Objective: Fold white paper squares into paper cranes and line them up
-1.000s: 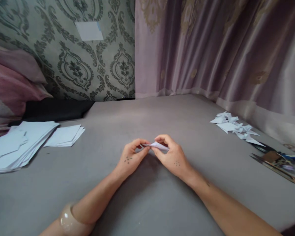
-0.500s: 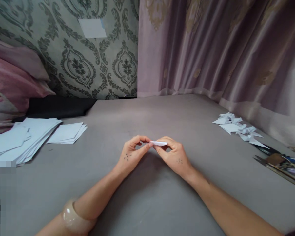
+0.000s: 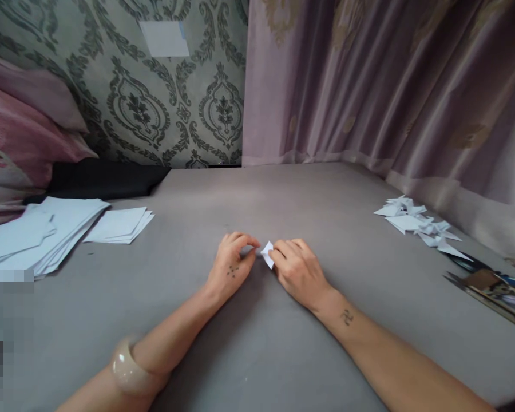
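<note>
A small piece of folded white paper (image 3: 267, 255) is pinched in the fingers of my right hand (image 3: 299, 270), a little above the grey surface. Part of the paper is hidden behind those fingers. Just left of it, my left hand (image 3: 234, 264) is curved with thumb and fingertips apart, and a narrow gap separates it from the paper. A beige bangle (image 3: 131, 369) circles my left forearm.
At the left lie a stack of white sheets (image 3: 64, 229) and smaller paper squares (image 3: 119, 224), with folded black cloth (image 3: 107, 180) behind. At the right are several folded paper pieces (image 3: 420, 223), scissors (image 3: 487, 300) and a brown item (image 3: 483, 280). A curtain (image 3: 317, 86) hangs behind.
My left hand has let go of the folded paper. My right hand has turned over, palm down, and the paper now stands tilted instead of lying flat between both hands.
</note>
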Demonstrator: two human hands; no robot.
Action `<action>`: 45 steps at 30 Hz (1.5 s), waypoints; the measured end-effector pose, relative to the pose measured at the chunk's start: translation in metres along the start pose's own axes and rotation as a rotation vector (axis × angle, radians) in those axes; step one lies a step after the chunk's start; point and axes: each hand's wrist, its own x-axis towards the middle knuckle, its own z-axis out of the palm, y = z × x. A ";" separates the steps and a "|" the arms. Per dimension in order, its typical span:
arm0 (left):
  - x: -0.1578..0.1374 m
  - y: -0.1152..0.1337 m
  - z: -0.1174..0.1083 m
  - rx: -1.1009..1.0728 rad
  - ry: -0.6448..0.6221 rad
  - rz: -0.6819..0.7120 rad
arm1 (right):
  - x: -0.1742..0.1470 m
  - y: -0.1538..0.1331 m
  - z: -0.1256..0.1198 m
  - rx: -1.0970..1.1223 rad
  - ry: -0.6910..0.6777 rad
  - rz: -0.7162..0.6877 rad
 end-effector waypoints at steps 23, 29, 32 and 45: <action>0.010 -0.011 0.003 0.020 -0.282 -0.052 | -0.005 0.023 0.002 0.606 -0.173 0.456; 0.012 -0.009 0.007 0.052 -0.251 -0.100 | -0.002 0.024 0.007 0.584 -0.156 0.534; 0.012 -0.009 0.009 0.090 -0.221 -0.118 | -0.001 0.023 0.009 0.570 -0.145 0.553; 0.003 -0.003 0.012 0.260 -0.229 0.161 | -0.004 0.016 0.007 0.498 -0.127 0.484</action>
